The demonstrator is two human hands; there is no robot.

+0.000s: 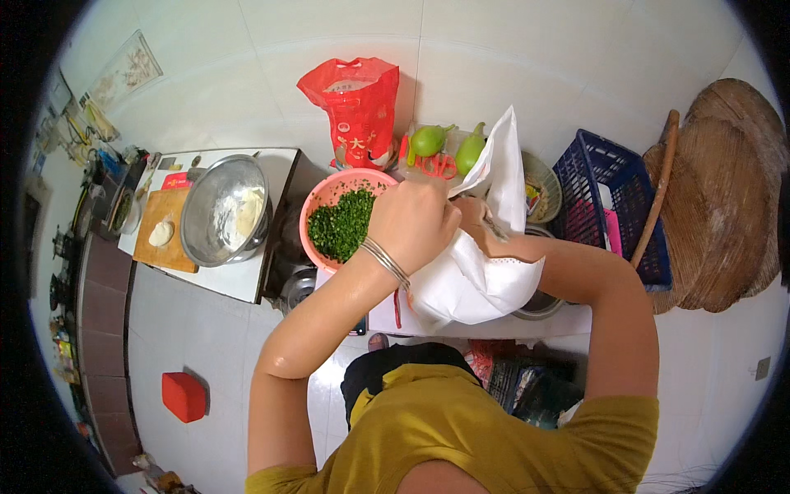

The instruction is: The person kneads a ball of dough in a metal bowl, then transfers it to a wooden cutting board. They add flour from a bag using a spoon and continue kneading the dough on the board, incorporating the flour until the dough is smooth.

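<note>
White bag (473,288), limp and creased, held up over the pale table (569,323), in front of the wearer's chest; one pointed flap stands up beyond the hands, the bulk hangs below them. Left hand (415,216) curled into a fist, knuckles up, bag gathered in its fingers; thin bangles at the wrist. Right hand (471,214) close beside it, among the folds; fingers mostly hidden, so cannot tell whether they pinch or lie loose. Left of the bag: pink bowl (304,221) of chopped greens (339,224), its rim near the left hand. Beyond: open red bag (360,115) upright near the wall, two green vegetables, red-handled scissors (439,166). To the right, blue basket (605,177) with a stick leaning across it. On the separate white table at left: steel bowl (196,216) with pale dough, beside a wooden board (168,206) bearing a small white lump.
</note>
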